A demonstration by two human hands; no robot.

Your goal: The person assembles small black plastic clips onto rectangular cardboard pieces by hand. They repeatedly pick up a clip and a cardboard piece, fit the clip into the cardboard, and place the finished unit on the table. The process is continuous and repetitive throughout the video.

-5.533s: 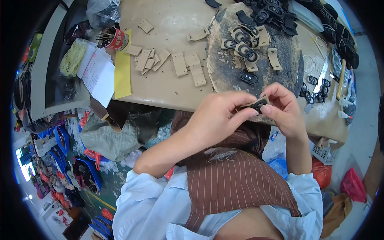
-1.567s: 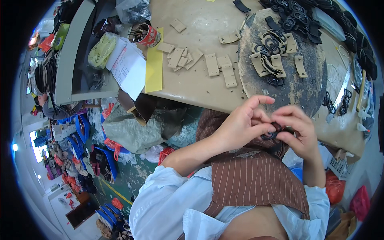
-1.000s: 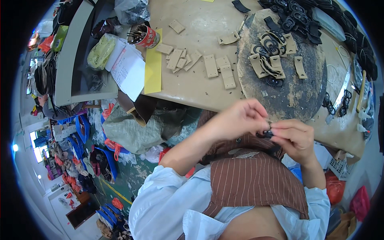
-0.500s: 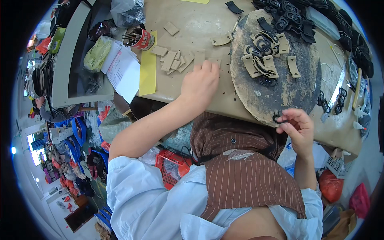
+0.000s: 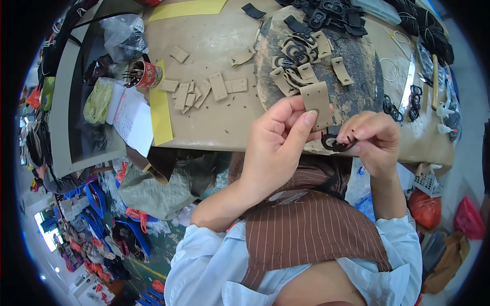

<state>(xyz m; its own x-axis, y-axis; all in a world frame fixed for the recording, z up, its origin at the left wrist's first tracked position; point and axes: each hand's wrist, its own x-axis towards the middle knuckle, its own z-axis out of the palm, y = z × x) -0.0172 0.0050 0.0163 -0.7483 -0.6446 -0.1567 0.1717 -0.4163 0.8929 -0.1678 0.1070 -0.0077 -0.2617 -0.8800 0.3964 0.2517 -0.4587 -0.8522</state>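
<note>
The left hand [image 5: 280, 135] had its thumb and fingers closed on a tan patch [image 5: 317, 97], holding it tilted up over the near part of a round board [image 5: 363, 66]. The patch had small holes near its edges. Just beside its lower end, the fingertips of the right hand [image 5: 376, 140] pinched a black ring piece [image 5: 332, 144]; whether it touched the patch could not be told.

Beyond the patch, a cluster of strips and rings [image 5: 298, 53] lay on the board, with a single strip [image 5: 341, 71] to its right. A black heap [image 5: 332, 15] sat at the board's far edge. On the table [image 5: 214, 41] to the left lay loose patches [image 5: 191, 96], then a yellow sheet [image 5: 162, 125], a red can [image 5: 149, 75] and papers [image 5: 133, 120]. More black rings [image 5: 414, 102] lay right of the board, beside a metal strip [image 5: 408, 92].
</note>
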